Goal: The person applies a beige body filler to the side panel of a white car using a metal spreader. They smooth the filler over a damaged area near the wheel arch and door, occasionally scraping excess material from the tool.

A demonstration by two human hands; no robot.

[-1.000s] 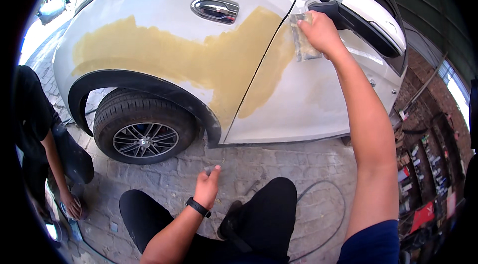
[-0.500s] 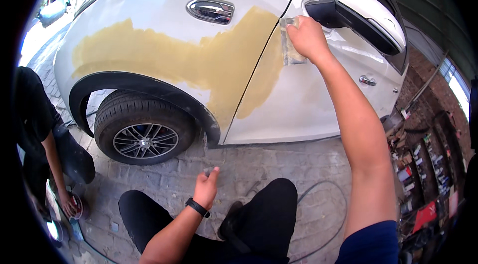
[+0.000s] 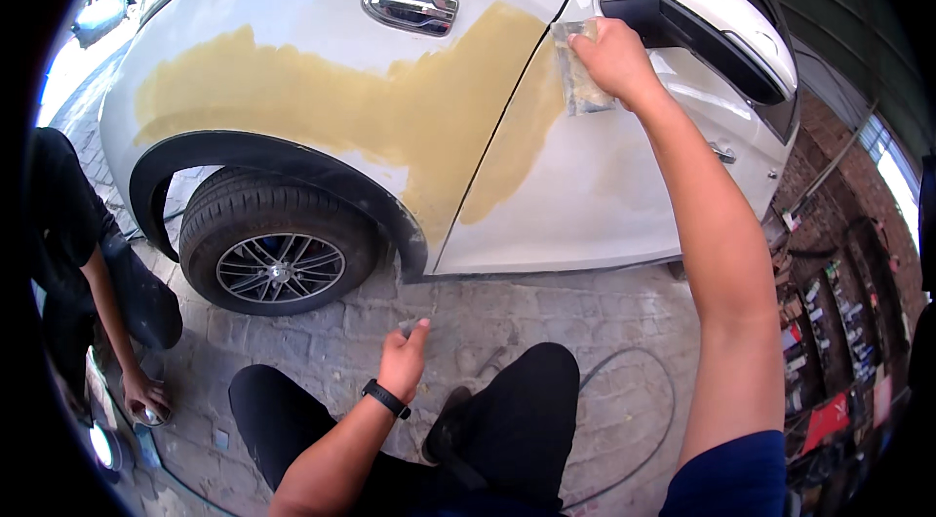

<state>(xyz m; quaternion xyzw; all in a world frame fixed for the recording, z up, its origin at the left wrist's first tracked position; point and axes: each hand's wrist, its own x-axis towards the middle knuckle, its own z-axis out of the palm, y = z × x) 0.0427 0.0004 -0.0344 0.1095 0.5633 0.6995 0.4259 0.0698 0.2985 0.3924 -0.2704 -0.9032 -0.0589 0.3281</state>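
White door (image 3: 585, 215), pad (image 3: 582, 85) farther right

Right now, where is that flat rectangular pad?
In the head view, the pad is in the right hand, upper right of centre, over the white car door, just left of the side mirror.

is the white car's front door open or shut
Shut: the front door sits flush beside the fender, with only a thin dark seam between their edges.

Right hand (image 3: 616, 60) | mirror (image 3: 720, 27) just beside — blocks, gap seemingly tight | door (image 3: 585, 210) below — passable
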